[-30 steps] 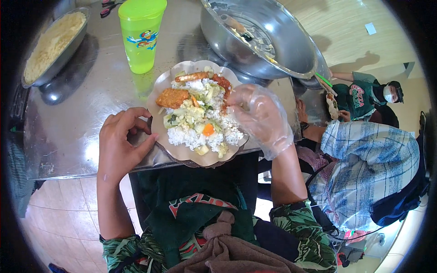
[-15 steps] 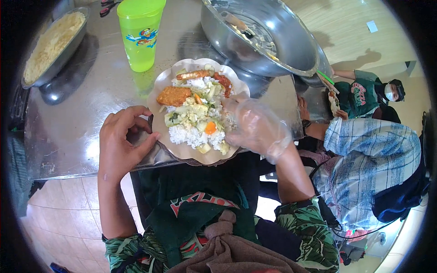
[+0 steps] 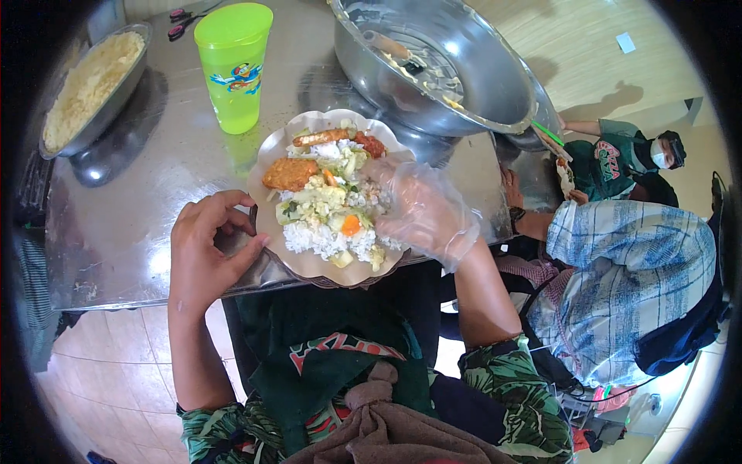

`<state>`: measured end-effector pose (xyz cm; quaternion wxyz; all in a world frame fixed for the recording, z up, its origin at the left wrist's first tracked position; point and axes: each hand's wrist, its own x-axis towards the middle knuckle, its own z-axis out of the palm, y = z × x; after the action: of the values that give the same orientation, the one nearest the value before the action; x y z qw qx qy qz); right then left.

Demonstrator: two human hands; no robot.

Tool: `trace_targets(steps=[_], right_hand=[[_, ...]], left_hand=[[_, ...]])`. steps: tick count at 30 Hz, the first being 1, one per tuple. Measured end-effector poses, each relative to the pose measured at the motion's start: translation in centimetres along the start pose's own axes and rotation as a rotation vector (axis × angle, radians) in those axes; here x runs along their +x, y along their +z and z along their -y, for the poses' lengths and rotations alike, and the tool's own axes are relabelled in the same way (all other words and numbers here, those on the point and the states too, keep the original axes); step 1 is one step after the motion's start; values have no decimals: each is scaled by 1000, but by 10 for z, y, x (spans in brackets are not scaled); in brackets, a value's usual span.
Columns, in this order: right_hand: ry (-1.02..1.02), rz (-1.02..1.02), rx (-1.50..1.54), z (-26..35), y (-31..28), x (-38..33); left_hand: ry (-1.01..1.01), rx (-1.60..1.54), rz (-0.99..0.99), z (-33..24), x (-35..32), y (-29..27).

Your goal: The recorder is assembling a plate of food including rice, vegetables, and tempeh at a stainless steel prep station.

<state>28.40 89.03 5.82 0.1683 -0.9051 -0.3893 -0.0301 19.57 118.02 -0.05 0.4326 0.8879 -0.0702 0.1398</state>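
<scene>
A paper-lined, scalloped plate point(image 3: 297, 264) sits at the table's near edge, bearing white rice point(image 3: 318, 238), mixed vegetables point(image 3: 317, 199), a browned fried piece point(image 3: 290, 175) and red sauce point(image 3: 372, 145). My left hand point(image 3: 212, 240) is at its left rim, thumb and forefinger curled against the edge; a dark bit of rim shows between them. My right hand point(image 3: 425, 209), in a clear plastic glove, reaches in from the right. Its fingers are bunched together in the rice on the plate's right side, with the tips partly hidden by food.
Behind the plate stands a lidded lime-green tumbler point(image 3: 236, 73). A large metal basin point(image 3: 433, 69) with a wooden-handled tool is at back right; a bowl of pale yellow crumbly food point(image 3: 93, 93) is far left. Scissors point(image 3: 185, 22) lie behind. A person in plaid point(image 3: 626, 271) sits close on my right.
My gloved right hand has shifted slightly left, its fingers further over the rice. The whole view has moved a little; my left hand stays at the plate's rim.
</scene>
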Motion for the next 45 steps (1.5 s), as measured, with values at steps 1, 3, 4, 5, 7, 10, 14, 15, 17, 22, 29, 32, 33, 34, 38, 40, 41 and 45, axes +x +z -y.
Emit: trace_targets(steps=[1, 3, 4, 5, 7, 10, 14, 15, 17, 22, 29, 32, 33, 34, 38, 40, 41, 45], right_hand=[[39, 36, -2, 1, 1, 0], [77, 68, -1, -1, 1, 2], [42, 58, 19, -4, 0, 3], [7, 47, 39, -6, -3, 3], [86, 80, 101, -2, -12, 3], [146, 92, 161, 15, -24, 1], [72, 164, -73, 19, -13, -4], [86, 172, -32, 16, -12, -1], [110, 180, 8, 10, -9, 6], [447, 183, 248, 13, -23, 17], [33, 80, -154, 4, -8, -24], [276, 210, -55, 11, 1, -11], [278, 209, -53, 7, 0, -10], [273, 145, 70, 3, -1, -7], [266, 150, 158, 12, -26, 7], [239, 137, 167, 8, -19, 7], [198, 235, 10, 13, -16, 10], [122, 257, -86, 5, -1, 14]], left_hand=[[0, 3, 0, 0, 0, 0], [-4, -3, 7, -1, 1, -1], [-4, 4, 6, -1, 1, -1], [2, -5, 1, 0, 1, -1], [3, -3, -6, 0, 0, -1], [9, 0, -12, 0, 0, -4], [70, -2, -6, 0, 1, -4], [55, -12, -9, 1, 1, -3], [42, -26, -3, 0, 1, -1], [16, -20, 2, -1, 4, -3], [-12, -69, 11, 1, 2, -3], [12, -64, 18, 3, 3, -1], [37, -61, 17, 3, 5, 0], [56, -54, 13, 3, 4, -1], [6, -98, 44, 5, 3, -2], [78, -49, 7, 5, 5, -1], [86, -54, 11, 5, 4, 0], [-50, -103, 16, 4, 0, -1]])
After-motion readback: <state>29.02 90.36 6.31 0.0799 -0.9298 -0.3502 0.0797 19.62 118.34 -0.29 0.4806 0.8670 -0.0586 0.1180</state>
